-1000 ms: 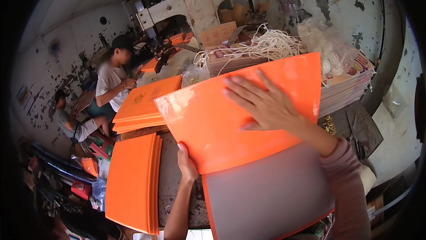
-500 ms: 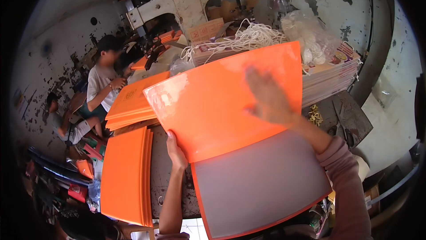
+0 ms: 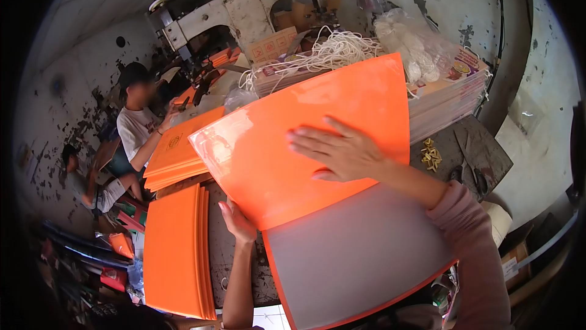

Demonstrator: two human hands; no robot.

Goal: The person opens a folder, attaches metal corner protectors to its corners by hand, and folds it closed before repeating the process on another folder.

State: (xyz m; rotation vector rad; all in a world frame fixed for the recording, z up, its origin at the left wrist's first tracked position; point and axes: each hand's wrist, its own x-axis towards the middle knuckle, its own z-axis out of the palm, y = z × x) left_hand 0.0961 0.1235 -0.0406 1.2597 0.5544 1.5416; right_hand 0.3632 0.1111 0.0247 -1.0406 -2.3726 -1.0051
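Observation:
A large glossy orange sheet [image 3: 262, 165] stands tilted before me, joined along its lower edge to a grey panel [image 3: 360, 251] with an orange border. My right hand [image 3: 342, 150] lies flat on the orange face, fingers spread and pointing left. At the lower left edge of the sheet, my left hand [image 3: 238, 223] grips it, the fingers partly hidden behind it. Left of my left hand is a stack of folded orange covers [image 3: 174, 251]. Another orange stack [image 3: 183, 147], its top one bearing a printed emblem, lies just behind.
White cords [image 3: 342, 49] and a plastic bag [image 3: 421, 43] rest on bundled printed sheets [image 3: 442, 101]. Brass-coloured pieces [image 3: 431, 155] and scissors [image 3: 473, 168] are at the right. A machine [image 3: 244, 10] stands behind. One person [image 3: 137, 122] works at the left; another sits farther back.
The view has shifted, so the surroundings sit farther left. My right hand has swept across the orange sheet, right and then back left. My left hand keeps its hold on the edge.

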